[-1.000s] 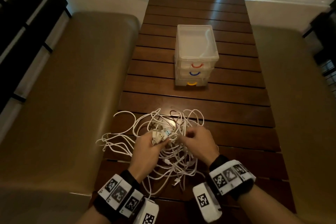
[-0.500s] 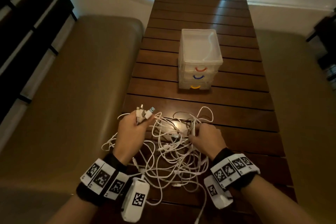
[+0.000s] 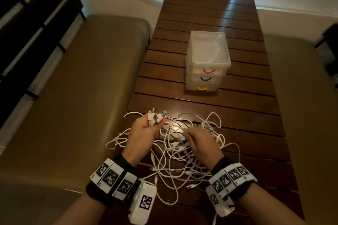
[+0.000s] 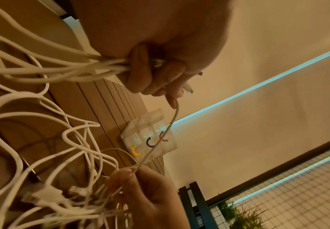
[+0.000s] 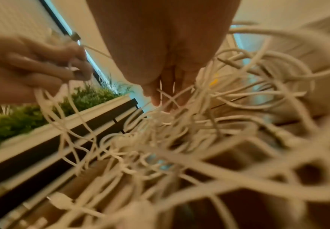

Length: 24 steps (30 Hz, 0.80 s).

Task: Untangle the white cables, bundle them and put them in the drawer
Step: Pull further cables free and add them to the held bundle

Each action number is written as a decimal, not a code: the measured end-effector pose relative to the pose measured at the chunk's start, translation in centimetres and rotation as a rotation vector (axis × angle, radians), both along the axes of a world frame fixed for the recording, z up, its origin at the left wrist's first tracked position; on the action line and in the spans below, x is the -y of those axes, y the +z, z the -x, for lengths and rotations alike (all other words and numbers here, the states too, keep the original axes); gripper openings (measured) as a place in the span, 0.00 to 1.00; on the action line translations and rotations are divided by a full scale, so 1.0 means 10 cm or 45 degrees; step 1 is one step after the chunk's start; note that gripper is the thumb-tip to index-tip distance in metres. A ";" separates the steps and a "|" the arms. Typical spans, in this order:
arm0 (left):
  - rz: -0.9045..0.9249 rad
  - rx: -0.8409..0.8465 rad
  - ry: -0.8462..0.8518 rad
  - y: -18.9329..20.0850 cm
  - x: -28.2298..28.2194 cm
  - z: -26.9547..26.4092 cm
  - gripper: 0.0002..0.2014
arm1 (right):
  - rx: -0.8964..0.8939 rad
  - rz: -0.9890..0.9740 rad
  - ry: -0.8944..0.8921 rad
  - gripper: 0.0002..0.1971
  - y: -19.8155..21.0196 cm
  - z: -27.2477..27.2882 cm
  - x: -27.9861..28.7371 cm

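Note:
A tangle of white cables (image 3: 175, 153) lies on the near end of the wooden slat table (image 3: 210, 14). My left hand (image 3: 144, 131) grips a bunch of cable plugs (image 3: 157, 117), raised slightly above the pile; the left wrist view shows its fingers (image 4: 140, 72) curled round several cords (image 4: 62, 68). My right hand (image 3: 199, 142) sits in the middle of the tangle and pinches a thin cord (image 4: 160, 136) that runs up to the left hand. A clear three-drawer box (image 3: 207, 60) with red, blue and yellow handles stands further back, its drawers closed.
Tan cushioned benches (image 3: 82, 87) run along both sides of the table. A dark slatted frame (image 3: 27, 23) stands at the far left. Loose cable loops (image 3: 117, 142) hang over the table's left edge. Bare table lies between the pile and the drawer box.
My left hand has lifted the bunch of plugs up and to the left, away from the pile. My right hand stayed in the tangle and shifted slightly toward me.

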State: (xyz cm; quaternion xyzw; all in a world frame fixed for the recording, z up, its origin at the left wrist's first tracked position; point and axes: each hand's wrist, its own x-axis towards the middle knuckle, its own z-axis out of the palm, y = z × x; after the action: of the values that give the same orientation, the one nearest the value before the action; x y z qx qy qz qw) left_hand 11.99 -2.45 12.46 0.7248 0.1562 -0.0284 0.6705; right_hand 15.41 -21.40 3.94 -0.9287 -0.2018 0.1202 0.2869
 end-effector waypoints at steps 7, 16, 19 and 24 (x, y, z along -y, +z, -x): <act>0.214 0.106 0.210 0.20 -0.16 0.16 0.07 | 0.231 0.133 0.005 0.06 0.13 -0.44 0.21; -0.061 0.205 0.368 0.21 -0.50 0.08 0.13 | 0.075 -0.027 -0.070 0.10 0.14 -0.27 0.17; -0.259 0.278 0.109 0.25 -0.24 0.13 0.12 | 0.187 0.163 -0.018 0.18 0.24 -0.20 0.10; -0.855 0.310 -0.408 -0.03 0.26 0.07 0.16 | 0.255 0.208 0.149 0.22 0.35 -0.04 -0.06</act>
State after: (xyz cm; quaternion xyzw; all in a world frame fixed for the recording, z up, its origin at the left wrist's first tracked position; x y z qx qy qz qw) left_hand 11.29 -5.06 12.19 0.9171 -0.0391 0.0062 0.3967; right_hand 15.85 -20.84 7.46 -0.9430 -0.2729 0.0595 0.1810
